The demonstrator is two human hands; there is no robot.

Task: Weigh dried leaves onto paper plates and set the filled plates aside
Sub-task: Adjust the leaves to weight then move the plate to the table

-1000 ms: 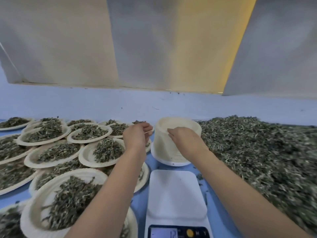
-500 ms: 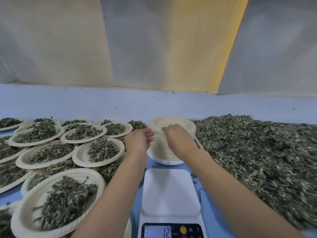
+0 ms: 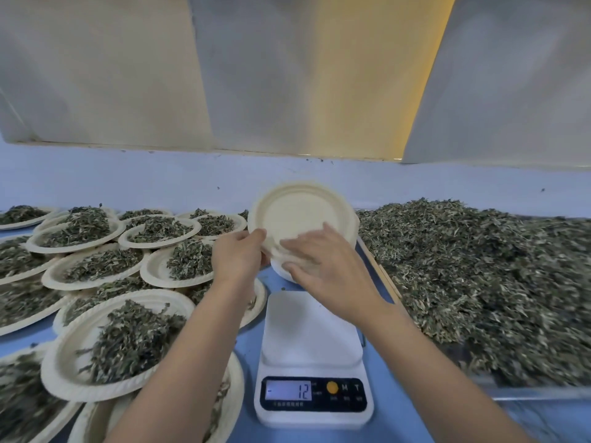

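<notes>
Two hands meet on one round cream paper plate (image 3: 300, 212), empty and matte, with a pressed, stepped rim; it is tilted so that its hollow face turns towards the camera, and it is held up behind the scale. The left hand (image 3: 238, 259) pinches the plate's left rim, thumb on the face and fingers behind. The right hand (image 3: 326, 263) lies with spread fingers over the lower edge, but it is smeared by blur and I cannot tell whether it grips or only touches. Just below the plate a curved white edge of a stack of plates (image 3: 279, 271) shows on the smooth blue desk (image 3: 393, 394). Nearer stands a white plastic digital scale (image 3: 311, 330) with a bare rounded-square platform; its lit display (image 3: 289, 391) reads 12 after a dash. Many filled plates (image 3: 105, 346), each bearing a mound of crumpled, shredded green-grey leaf, overlap one another across the left of the desk. On the right spreads a broad loose heap of dried leaves (image 3: 479, 266), thin, curled and twiggy.
</notes>
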